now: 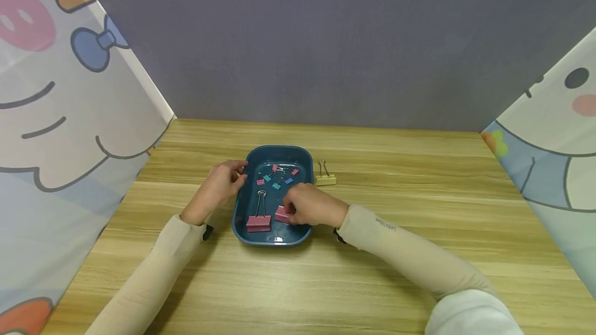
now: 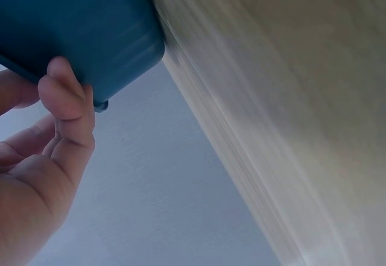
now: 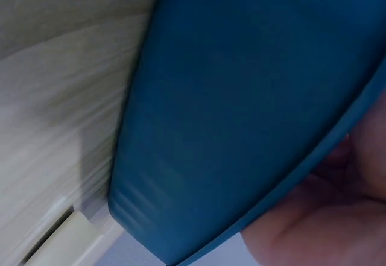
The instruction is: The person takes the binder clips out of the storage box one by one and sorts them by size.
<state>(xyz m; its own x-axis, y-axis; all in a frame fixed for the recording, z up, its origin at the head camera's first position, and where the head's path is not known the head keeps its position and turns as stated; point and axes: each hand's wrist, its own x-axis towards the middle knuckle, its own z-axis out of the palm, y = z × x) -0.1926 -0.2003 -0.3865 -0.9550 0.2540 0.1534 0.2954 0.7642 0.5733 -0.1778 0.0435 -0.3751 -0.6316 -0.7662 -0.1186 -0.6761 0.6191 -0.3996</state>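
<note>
A dark blue tray (image 1: 239,216) lies on the table between both hands. My left hand (image 1: 221,185) holds its left rim with bent fingers; the left wrist view shows fingertips (image 2: 63,88) against the outer wall. My right hand (image 1: 312,204) reaches over the right rim and pinches a pink binder clip (image 1: 281,214) low inside the tray, its handles hidden by the fingers. Left of that clip rests a large pink binder clip (image 1: 258,223), handles pointing away. Several small pink, teal and blue binder clips (image 1: 277,186) are scattered at the tray's far end.
A yellow binder clip (image 1: 326,180) sits on the wooden table (image 1: 396,180) just right of the tray. A grey wall (image 1: 316,45) stands behind the table, and cartoon-printed panels (image 1: 60,118) flank it.
</note>
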